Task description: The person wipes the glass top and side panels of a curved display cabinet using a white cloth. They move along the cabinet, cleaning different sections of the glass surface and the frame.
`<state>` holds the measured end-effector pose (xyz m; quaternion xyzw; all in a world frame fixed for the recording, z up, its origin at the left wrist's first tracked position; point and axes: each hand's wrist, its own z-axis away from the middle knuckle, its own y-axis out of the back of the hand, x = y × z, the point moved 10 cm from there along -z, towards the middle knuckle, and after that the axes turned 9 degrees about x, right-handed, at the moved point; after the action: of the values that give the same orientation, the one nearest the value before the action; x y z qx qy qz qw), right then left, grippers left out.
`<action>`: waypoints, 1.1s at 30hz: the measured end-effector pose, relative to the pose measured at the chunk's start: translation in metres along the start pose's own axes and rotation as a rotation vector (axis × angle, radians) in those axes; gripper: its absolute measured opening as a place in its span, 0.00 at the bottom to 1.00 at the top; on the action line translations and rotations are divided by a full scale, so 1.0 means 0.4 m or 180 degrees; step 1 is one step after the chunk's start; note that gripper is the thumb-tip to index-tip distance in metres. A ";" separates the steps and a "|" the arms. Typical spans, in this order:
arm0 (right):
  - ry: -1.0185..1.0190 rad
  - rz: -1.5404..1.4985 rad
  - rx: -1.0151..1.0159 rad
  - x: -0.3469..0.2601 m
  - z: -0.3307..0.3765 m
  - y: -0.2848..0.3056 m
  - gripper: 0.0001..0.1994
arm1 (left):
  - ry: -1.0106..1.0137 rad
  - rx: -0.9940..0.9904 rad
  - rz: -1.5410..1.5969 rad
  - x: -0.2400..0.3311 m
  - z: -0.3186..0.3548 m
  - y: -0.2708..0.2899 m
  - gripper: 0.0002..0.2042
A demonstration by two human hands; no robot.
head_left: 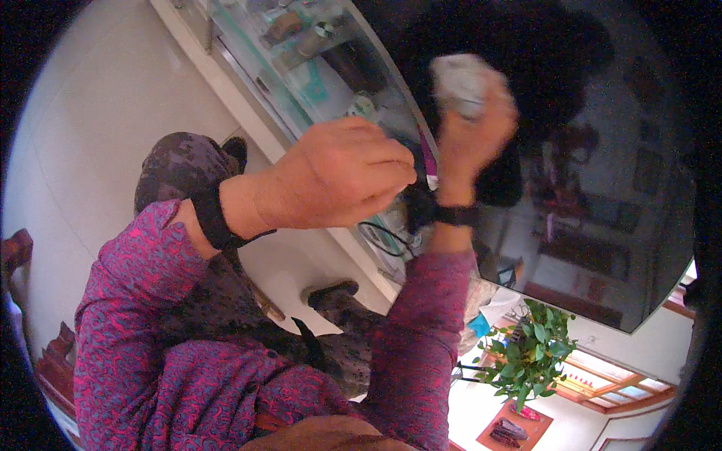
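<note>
My right hand [470,139] is raised and blurred, shut on a crumpled whitish cloth [460,79] that it presses against a large dark glossy screen [594,195]. My left hand [338,177] hovers at the screen's left edge with its fingers curled inward. Something dark [417,204] sits just under its fingertips, and I cannot tell whether the hand grips it. Both arms wear magenta patterned sleeves and black wristbands. A thin black cable [382,237] loops below the left hand.
A glass shelf unit [301,45] with small items stands behind the screen. Below lie a white tiled floor [113,113], my dark shoes [331,289], a green potted plant [526,357] and a red mat [515,428]. Wooden furniture [15,248] is at the left.
</note>
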<state>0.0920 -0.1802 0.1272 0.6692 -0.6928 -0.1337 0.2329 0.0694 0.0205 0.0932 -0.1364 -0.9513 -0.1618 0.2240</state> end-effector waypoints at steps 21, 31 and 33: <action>-0.0704 0.0502 -0.1527 0.117 0.366 0.061 0.37 | 0.0016 -0.0051 -0.0007 -0.005 -0.001 -0.039 0.13; -0.0507 0.1819 0.1579 0.303 0.001 0.629 0.31 | -0.0118 0.0112 -0.0032 0.011 -0.014 -0.042 0.08; -0.0347 0.1759 0.1493 0.301 0.028 0.598 0.32 | -0.0124 0.0094 -0.0061 0.013 -0.013 -0.046 0.08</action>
<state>-0.1201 -0.2842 0.2537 0.4840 -0.8707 0.0613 0.0632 0.0606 0.0027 0.0955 -0.1271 -0.9591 -0.1472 0.2058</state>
